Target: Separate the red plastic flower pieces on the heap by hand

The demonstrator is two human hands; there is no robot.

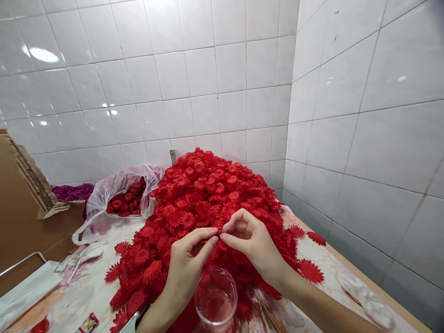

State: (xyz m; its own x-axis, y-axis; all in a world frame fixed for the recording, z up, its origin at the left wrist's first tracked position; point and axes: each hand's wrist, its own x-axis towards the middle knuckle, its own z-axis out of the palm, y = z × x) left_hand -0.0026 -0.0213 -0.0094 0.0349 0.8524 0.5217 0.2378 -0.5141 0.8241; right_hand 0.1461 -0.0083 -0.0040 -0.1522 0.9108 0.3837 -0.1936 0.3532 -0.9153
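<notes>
My left hand [190, 256] and my right hand [252, 243] meet fingertip to fingertip, each in a pinch. Between them is a small red piece [219, 231], mostly covered by the fingers. It matches the colour of the large heap of red artificial flowers [208, 185] with fringed petals just behind it. Below the hands stands a clear plastic cup [215, 296], its round rim facing up; what is in it I cannot make out. A few single red flowers [310, 271] lie to the right of the heap.
A clear plastic bag [104, 203] with darker red flowers lies left of the heap. Further left are purple pieces [72, 192] and a cardboard box [21, 185]. Thin brown sticks [267, 310] lie beside the cup. White tiled walls close off the back and right.
</notes>
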